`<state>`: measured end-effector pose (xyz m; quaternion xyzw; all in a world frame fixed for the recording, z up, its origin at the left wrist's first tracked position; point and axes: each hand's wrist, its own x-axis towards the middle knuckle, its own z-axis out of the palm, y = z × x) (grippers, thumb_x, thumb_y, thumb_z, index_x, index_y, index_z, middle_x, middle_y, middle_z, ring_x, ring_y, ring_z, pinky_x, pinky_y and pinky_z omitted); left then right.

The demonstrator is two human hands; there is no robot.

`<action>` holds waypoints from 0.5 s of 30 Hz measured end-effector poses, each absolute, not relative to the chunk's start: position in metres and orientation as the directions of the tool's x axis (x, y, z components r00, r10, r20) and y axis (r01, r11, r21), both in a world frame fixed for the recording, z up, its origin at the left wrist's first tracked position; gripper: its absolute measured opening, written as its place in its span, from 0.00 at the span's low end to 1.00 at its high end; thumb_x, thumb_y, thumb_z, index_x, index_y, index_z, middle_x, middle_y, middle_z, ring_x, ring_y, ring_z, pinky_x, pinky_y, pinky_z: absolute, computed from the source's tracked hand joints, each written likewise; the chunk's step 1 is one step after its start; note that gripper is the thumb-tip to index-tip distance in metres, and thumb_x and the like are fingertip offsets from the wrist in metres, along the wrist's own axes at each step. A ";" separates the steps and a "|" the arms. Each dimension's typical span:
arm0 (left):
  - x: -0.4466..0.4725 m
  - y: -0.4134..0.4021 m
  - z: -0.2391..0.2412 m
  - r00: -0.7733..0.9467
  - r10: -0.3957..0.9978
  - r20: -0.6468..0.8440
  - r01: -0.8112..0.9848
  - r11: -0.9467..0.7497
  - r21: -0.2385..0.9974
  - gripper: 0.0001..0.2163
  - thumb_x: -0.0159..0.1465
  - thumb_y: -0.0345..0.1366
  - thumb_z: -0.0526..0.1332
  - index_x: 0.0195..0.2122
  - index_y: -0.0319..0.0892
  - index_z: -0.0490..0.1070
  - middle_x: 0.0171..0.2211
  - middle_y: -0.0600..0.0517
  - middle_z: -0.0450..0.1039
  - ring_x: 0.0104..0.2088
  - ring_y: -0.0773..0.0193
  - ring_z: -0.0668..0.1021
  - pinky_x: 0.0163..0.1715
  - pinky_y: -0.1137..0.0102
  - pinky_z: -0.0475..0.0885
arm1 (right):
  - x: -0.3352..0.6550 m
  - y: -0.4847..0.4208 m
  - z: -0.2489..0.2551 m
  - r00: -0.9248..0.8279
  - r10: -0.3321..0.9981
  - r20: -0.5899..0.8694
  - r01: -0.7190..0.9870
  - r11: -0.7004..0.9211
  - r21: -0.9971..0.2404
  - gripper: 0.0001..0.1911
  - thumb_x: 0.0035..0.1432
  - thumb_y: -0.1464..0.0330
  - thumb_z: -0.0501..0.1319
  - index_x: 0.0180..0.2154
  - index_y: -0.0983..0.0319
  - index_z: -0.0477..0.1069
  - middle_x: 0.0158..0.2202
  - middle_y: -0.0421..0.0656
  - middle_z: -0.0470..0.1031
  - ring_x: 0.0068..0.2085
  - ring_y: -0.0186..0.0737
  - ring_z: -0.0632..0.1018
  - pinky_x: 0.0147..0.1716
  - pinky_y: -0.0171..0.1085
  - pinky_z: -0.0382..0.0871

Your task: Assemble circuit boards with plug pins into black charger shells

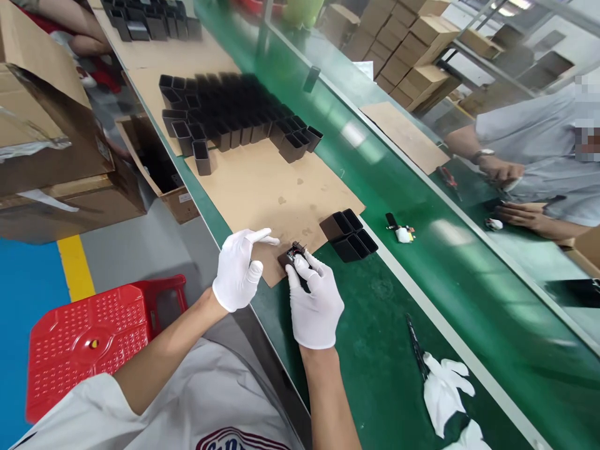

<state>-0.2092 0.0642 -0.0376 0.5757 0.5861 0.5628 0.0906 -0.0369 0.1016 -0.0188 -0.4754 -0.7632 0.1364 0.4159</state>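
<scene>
Pinching a black housing (284, 257) at the cardboard sheet (276, 181), here's the right hand (316, 303), with the left hand (238, 270) wide alongside!

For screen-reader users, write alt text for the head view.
A person's white-gloved right hand holds a black electronic assembly; the gloved left hand is open beside it. Beyond, rows of open-topped black rectangular cases stand on cardboard over a green worktable.

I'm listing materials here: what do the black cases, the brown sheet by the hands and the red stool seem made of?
Cases: plastic or coated metal, can't tell which; smooth, dark, thin-walled.
Sheet: probably cardboard or paper; dull tan, spotted.
Stool: likely moulded plastic; slightly shiny, evenly red, dot-patterned seat.
</scene>
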 end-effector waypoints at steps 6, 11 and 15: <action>-0.210 0.065 -0.039 -0.324 0.778 0.538 0.564 -0.298 0.770 0.33 0.79 0.63 0.36 0.67 0.47 0.68 0.53 0.43 0.87 0.55 0.48 0.85 0.63 0.48 0.69 | -0.040 0.102 -0.021 -0.194 0.858 0.475 0.586 0.489 -0.645 0.08 0.69 0.64 0.69 0.46 0.56 0.87 0.53 0.51 0.86 0.54 0.52 0.88 0.57 0.52 0.85; -0.210 0.064 -0.041 -0.334 0.774 0.538 0.565 -0.293 0.772 0.34 0.79 0.62 0.36 0.67 0.48 0.68 0.54 0.43 0.87 0.55 0.48 0.85 0.64 0.48 0.69 | -0.047 0.098 -0.021 -0.165 0.879 0.447 0.558 0.457 -0.692 0.10 0.69 0.62 0.69 0.46 0.58 0.86 0.50 0.52 0.87 0.53 0.53 0.87 0.56 0.51 0.85; -0.210 0.064 -0.041 -0.334 0.776 0.535 0.566 -0.289 0.772 0.34 0.79 0.62 0.35 0.67 0.48 0.68 0.53 0.43 0.87 0.55 0.48 0.85 0.62 0.48 0.70 | -0.050 0.098 -0.020 -0.155 0.886 0.437 0.510 0.450 -0.733 0.07 0.67 0.63 0.70 0.42 0.56 0.86 0.49 0.49 0.86 0.52 0.51 0.87 0.55 0.51 0.85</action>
